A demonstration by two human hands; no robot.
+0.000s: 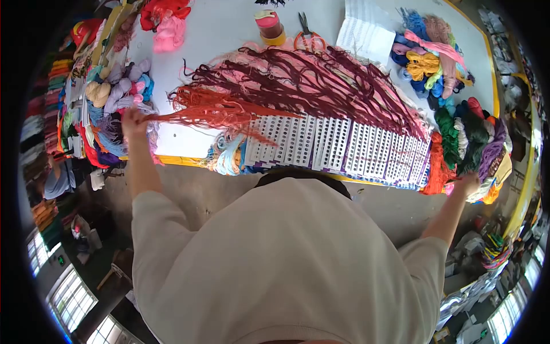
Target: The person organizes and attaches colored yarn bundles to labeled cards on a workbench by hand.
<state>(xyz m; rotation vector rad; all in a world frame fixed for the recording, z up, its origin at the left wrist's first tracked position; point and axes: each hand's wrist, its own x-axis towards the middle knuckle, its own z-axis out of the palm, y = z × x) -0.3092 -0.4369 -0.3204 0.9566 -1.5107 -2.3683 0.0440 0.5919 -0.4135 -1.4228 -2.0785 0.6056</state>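
My left hand [135, 122] is closed on one end of a bundle of orange-red thread [212, 108], stretched sideways over the table. The bundle's loose strands lie across the left end of a row of white cards with punched holes [326, 143]. Dark maroon thread [275, 83] and pink thread [338, 71] spread behind the cards, partly over them. At the front right corner, my right hand [468, 183] touches a pile of skeins, near white and orange ones. Its fingers look curled, but what they hold is hidden. A red-orange skein [436, 163] hangs beside the cards.
Colourful skeins [117, 92] crowd the table's left edge; another heap [427, 57] lies at the back right. Red-handled scissors [307, 39], a pink-lidded container [269, 27] and a printed sheet [365, 31] sit at the back. Another person [57, 176] is at far left.
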